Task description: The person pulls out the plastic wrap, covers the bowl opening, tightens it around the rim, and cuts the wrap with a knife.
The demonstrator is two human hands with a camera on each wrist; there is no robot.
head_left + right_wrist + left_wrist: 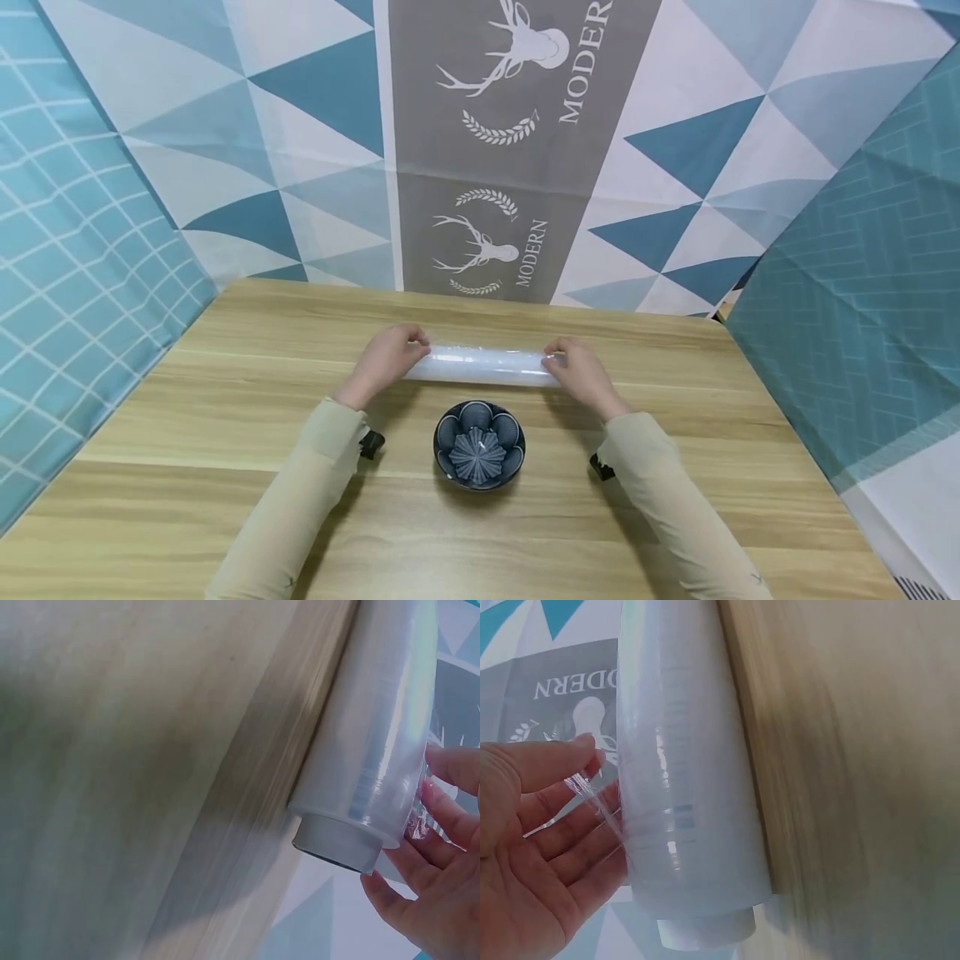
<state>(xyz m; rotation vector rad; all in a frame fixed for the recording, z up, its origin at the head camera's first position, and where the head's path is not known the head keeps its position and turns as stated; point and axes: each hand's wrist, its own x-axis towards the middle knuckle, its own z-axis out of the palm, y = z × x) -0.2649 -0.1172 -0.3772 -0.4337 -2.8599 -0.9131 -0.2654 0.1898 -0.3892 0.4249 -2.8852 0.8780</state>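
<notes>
A roll of plastic wrap [486, 365] lies crosswise on the table beyond a dark blue bowl [480, 446] with a petal pattern inside. At the roll's left end, my left hand [392, 357] pinches the loose edge of the film between thumb and index finger; the left wrist view shows the film [596, 799] stretched from those fingertips to the roll. My right hand [581, 372] is at the other end, its thumb and index finger pinching a crumpled bit of film [418, 823]. The roll's core [337, 841] sticks out near its lower fingers.
The wooden table [225, 467] reaches back to a patterned cloth [315, 150] hanging behind it. Blue cloths hang at the left and right sides. Dark straps [371, 444] show under the sleeves at both wrists.
</notes>
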